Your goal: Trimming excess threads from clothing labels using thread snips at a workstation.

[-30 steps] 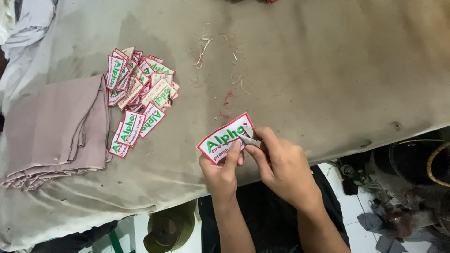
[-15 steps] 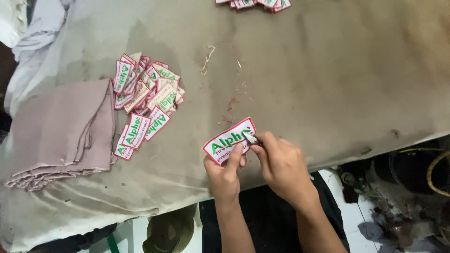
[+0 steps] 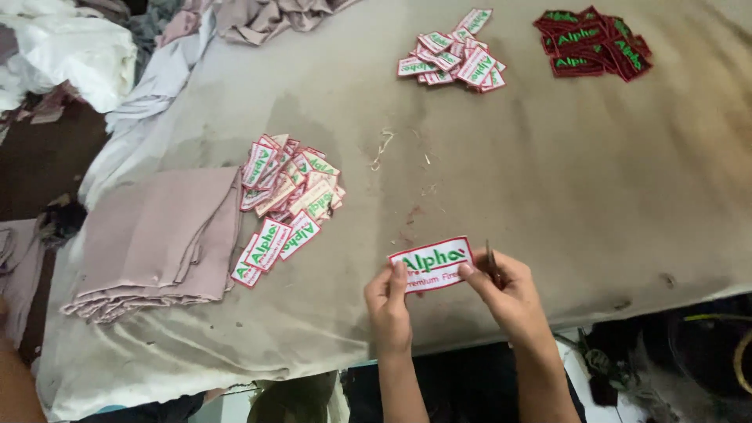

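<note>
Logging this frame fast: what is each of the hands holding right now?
Left hand: closed, pinching the white embroidered patch at its left end.
Right hand: closed on the patch's right end, also holding small snips.

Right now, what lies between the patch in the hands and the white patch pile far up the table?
In the head view, only bare stained cloth and thread scraps.

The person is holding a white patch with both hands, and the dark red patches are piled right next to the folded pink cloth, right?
Not quite. The head view shows both hands, left hand and right hand, holding the white patch, but the pile beside the folded pink cloth is white patches. The dark red patches lie at the far right of the table.
</note>
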